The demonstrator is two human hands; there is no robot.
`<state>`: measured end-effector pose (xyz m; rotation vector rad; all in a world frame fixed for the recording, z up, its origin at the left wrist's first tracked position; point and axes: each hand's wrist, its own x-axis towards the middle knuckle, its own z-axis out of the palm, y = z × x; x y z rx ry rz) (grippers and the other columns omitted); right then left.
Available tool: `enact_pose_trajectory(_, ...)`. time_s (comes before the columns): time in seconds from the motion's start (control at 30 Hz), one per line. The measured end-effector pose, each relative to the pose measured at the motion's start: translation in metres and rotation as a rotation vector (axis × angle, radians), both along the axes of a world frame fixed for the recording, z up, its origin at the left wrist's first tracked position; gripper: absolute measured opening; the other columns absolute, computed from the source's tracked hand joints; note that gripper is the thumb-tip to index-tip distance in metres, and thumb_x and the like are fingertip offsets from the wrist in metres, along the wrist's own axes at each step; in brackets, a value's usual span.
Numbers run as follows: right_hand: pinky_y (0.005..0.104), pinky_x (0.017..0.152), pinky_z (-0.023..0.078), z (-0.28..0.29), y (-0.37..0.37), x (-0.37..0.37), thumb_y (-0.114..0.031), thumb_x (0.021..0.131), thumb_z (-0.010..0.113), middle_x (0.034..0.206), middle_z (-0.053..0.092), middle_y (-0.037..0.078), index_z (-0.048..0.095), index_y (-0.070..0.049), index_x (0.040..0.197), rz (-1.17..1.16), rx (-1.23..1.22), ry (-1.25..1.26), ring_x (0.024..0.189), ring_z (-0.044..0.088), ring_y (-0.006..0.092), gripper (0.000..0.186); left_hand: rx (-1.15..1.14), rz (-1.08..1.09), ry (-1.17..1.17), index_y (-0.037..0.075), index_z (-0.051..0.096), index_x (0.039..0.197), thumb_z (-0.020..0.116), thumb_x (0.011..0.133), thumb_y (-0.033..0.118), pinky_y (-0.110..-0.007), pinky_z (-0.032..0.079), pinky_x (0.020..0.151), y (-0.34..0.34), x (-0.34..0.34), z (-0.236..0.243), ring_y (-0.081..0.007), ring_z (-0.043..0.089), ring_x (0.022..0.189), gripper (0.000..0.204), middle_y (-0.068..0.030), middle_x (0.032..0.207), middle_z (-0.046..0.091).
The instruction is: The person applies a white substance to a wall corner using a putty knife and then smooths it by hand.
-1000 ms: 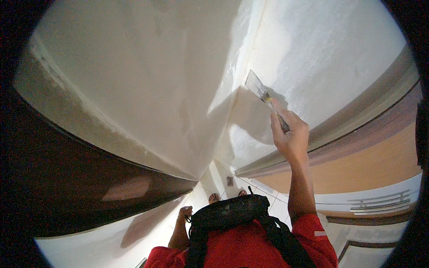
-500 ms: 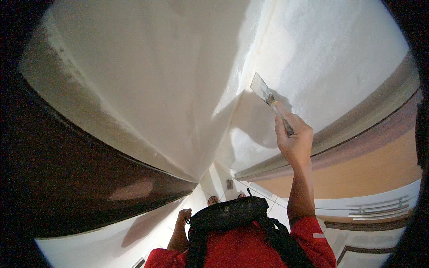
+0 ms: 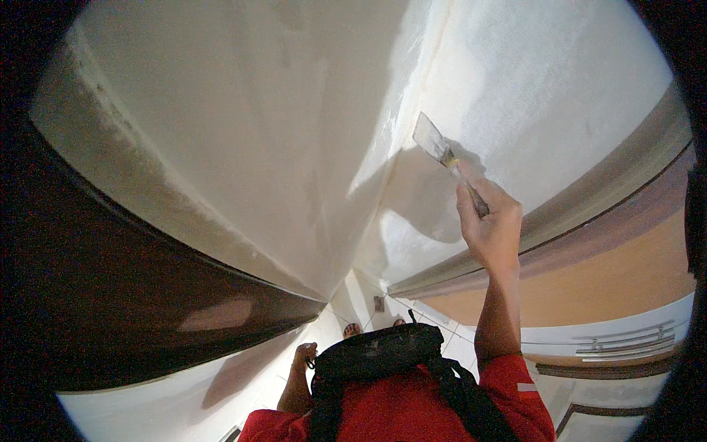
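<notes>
My right hand [image 3: 490, 214] grips the handle of a putty knife [image 3: 438, 147] with a pale, smeared blade, angled up and left against the right wall [image 3: 523, 81], just right of the pale corner seam. The blade casts a shadow beside it. My left hand [image 3: 304, 355] is low at the left edge of a black bag [image 3: 375, 350] on my front, fingers curled; what they hold, if anything, is too small to make out.
A grey wall [image 3: 258, 110] meets the right wall in the corner. A dark brown glossy band [image 3: 162, 287] runs along the left, a tan band [image 3: 604, 272] along the right. My sandalled feet stand on the tiled floor [image 3: 460, 339]. Metal bars [image 3: 626, 342] lie at lower right.
Compared with a second ago, my right hand and the putty knife have shifted a little to the right along the wall. My left hand stays low beside the bag.
</notes>
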<state>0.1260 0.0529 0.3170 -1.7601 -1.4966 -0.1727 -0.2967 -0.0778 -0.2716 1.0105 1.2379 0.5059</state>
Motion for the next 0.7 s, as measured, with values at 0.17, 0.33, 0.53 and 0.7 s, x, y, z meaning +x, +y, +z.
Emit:
enact_pose_trajectory(0.17, 0.0352, 0.061, 0.052, -0.003, 0.006, -0.001, -0.008, 0.09, 0.072, 0.08, 0.068, 0.021, 0.075, -0.011, 0.125, 0.044, 0.045, 0.058, 0.06, 0.062, 0.0267, 0.035, 0.048, -0.029, -0.151, 0.006, 0.066, 0.074, 0.073, 0.091, 0.035, -0.034, 0.041, 0.06, 0.001, -0.012, -0.023, -0.0158, 0.052, 0.057, 0.034, -0.0024, 0.067, 0.061)
enact_pose_trajectory(0.33, 0.0348, 0.063, 0.052, -0.002, 0.002, 0.004, -0.007, 0.091, 0.071, 0.083, 0.069, 0.023, 0.075, -0.01, 0.123, -0.011, 0.012, -0.012, 0.063, 0.066, 0.0276, 0.033, -0.273, 0.009, 0.15, 0.005, 0.065, 0.072, 0.069, 0.092, 0.033, -0.036, 0.041, 0.06, -0.002, 0.019, -0.022, -0.0154, 0.053, 0.059, 0.034, -0.0031, 0.067, 0.061)
enact_pose_trajectory(0.53, 0.0351, 0.063, 0.052, 0.013, 0.007, -0.004, -0.008, 0.091, 0.071, 0.083, 0.07, 0.023, 0.075, -0.009, 0.124, 0.041, 0.086, 0.027, 0.063, 0.066, 0.0278, 0.033, -0.34, 0.241, -0.089, 0.007, 0.063, 0.074, 0.075, 0.091, 0.03, -0.035, 0.041, 0.058, -0.005, -0.001, -0.057, -0.015, 0.052, 0.06, 0.031, -0.0012, 0.07, 0.06)
enact_pose_trajectory(0.7, 0.0343, 0.063, 0.052, 0.018, 0.002, -0.003, -0.007, 0.091, 0.07, 0.081, 0.07, 0.022, 0.075, -0.008, 0.124, -0.001, 0.053, 0.024, 0.062, 0.065, 0.0237, 0.033, -0.352, 0.1, 0.1, 0.014, 0.061, 0.073, 0.076, 0.092, 0.031, -0.035, 0.041, 0.059, 0.002, 0.011, -0.058, -0.0136, 0.05, 0.06, 0.03, 0.0027, 0.066, 0.052)
